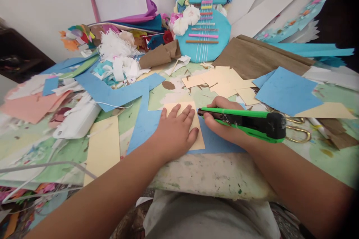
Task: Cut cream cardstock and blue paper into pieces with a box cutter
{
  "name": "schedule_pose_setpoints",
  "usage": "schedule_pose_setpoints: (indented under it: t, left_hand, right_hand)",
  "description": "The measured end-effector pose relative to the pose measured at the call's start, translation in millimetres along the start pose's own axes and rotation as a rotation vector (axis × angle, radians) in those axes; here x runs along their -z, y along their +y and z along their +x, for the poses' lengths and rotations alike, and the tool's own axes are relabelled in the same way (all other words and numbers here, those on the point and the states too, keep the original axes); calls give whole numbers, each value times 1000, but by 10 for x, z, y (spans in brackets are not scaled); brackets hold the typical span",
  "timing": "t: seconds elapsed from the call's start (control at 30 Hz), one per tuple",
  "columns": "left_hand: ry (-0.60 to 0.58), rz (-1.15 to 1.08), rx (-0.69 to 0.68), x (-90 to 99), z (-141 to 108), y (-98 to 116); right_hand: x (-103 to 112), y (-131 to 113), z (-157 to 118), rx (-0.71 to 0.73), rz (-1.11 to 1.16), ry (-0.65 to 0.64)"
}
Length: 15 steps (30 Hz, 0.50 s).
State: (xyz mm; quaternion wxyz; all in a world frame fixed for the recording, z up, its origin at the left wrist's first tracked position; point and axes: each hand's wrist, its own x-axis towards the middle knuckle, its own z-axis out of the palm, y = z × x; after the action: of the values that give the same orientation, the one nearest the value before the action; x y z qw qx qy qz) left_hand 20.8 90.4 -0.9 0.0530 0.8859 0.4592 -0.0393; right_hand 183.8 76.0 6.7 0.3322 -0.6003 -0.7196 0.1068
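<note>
My left hand [178, 130] lies flat with fingers spread on a cream piece of paper [199, 140]. Under that piece is a sheet of blue paper [143, 130], near the front edge of the table. In my right hand [221, 119] is a green and black utility knife [244, 119], its tip pointing left, close to the right side of the cream piece. Whether the blade touches the paper I cannot tell. Gold-handled scissors [298, 130] lie on the table beyond the knife's rear end, partly hidden by it.
Cream paper scraps [224, 80] lie ahead, with a blue sheet [288, 91] to their right. A white power strip [78, 115] with a cord is on the left. At the back stand a blue paper guitar [206, 39], brown paper [258, 56] and a pile of white shreds [116, 46].
</note>
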Motion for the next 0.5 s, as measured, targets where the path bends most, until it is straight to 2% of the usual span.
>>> schedule_pose_setpoints:
  t: [0.27, 0.5]
  left_hand:
    - [-19, 16, -6, 6, 2, -4]
    - [-12, 18, -21, -11, 4, -21]
  right_hand:
    - [-37, 15, -85, 69, -65, 23]
    - [42, -78, -148, 26, -40, -56]
